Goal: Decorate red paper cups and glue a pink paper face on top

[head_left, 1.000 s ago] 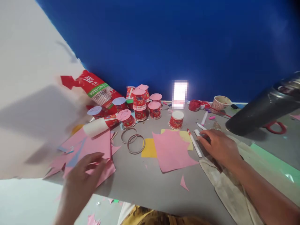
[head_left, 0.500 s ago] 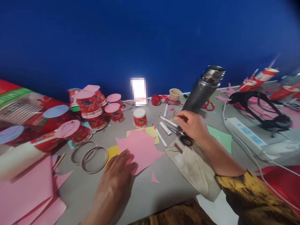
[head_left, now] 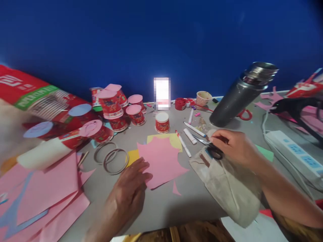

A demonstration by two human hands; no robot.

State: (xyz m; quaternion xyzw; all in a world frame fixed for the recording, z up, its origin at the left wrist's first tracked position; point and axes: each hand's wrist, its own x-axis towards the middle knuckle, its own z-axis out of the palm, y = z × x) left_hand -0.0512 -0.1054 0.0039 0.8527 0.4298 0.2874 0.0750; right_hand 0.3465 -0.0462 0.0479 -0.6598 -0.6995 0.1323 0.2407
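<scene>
first, left hand (head_left: pixel 130 188): grip relaxed and unclosed, fingertips on the left edge of a pink, curve-edged paper sheet (head_left: pixel 163 163).
pink sheet: on the grey table (head_left: pixel 153 210), overlapping pale yellow paper (head_left: pixel 178 139).
right hand (head_left: pixel 232 148): fingers bent beside black-handled metal scissors (head_left: pixel 202 140); cannot tell whether the grip holds them.

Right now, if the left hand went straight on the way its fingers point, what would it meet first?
The pink sheet, most likely: the left hand has its fingertips over the sheet's left edge, though whether they touch is unclear.
</scene>
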